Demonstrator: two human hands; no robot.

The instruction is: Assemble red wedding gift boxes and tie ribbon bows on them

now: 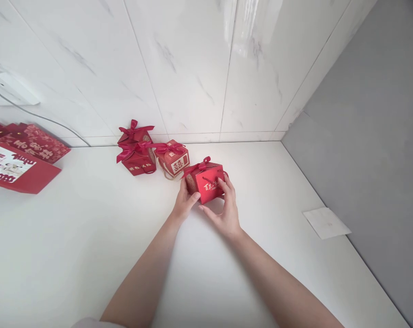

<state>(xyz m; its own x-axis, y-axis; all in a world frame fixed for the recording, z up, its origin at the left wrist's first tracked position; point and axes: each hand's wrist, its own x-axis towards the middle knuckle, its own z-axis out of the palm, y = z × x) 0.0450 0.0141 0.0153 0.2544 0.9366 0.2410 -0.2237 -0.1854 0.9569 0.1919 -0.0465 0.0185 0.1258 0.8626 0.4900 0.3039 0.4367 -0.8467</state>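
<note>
Where wall [189, 68] met tabletop [90, 255], a red box [209, 186] was held

While the wall's pale, veined tiles filled the back, a grey surface [367, 136] bordered the white tabletop on the right. Red packages [44, 176] sat at far left. Near the middle, the right hand [228, 210] curled its fingers round the red box's front and right side, thumb by the lower corner; the left hand [183, 201] gripped the opposite side. Whether the box touched the tabletop could not be told. Two ribboned boxes [138, 166] stood close together farther left, and between them and the hands was a box with a pale label [180, 164]. Near the grey surface lay a white sheet [326, 222]. Smallest, a red bow [203, 166] topped the held box.
</note>
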